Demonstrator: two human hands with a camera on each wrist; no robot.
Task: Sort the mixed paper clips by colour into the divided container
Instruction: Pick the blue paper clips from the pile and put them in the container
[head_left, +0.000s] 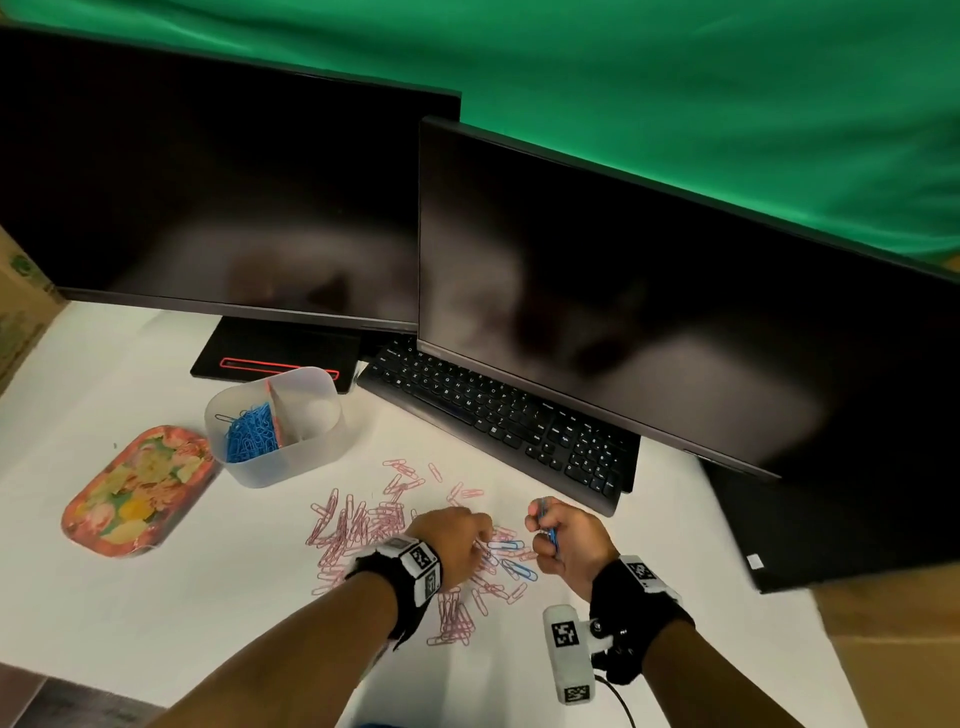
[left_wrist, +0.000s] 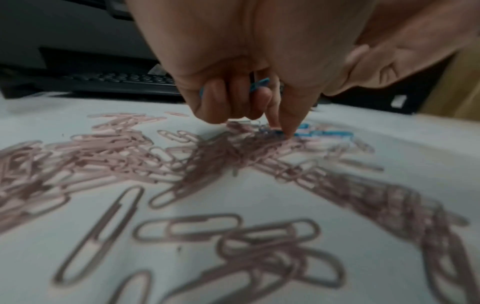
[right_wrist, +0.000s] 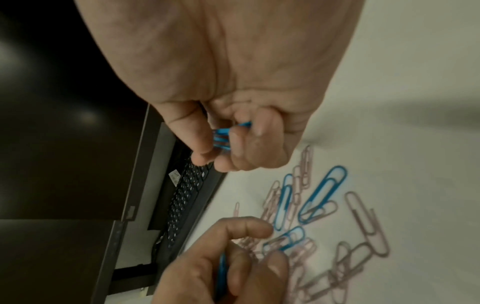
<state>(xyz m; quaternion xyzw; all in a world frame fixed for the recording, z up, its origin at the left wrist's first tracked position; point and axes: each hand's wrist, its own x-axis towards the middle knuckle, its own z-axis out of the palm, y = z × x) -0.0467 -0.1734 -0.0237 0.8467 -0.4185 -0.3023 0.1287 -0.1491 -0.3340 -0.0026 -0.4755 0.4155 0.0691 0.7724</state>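
While the left hand (head_left: 457, 540) pinches at a blue clip in the pink clips (head_left: 363, 525) on the tabletop (head_left: 156, 623), with another blue clip tucked under its curled fingers, our right hand (head_left: 563, 540) hovers clenched round a small bundle of blue clips (right_wrist: 221, 137). The divided container (head_left: 317, 447) sits well apart, blue already in one compartment. We judge the risk is a pink clip snagging along, or a held clip slipping out as we reach for the loose blue clips (head_left: 511, 558).
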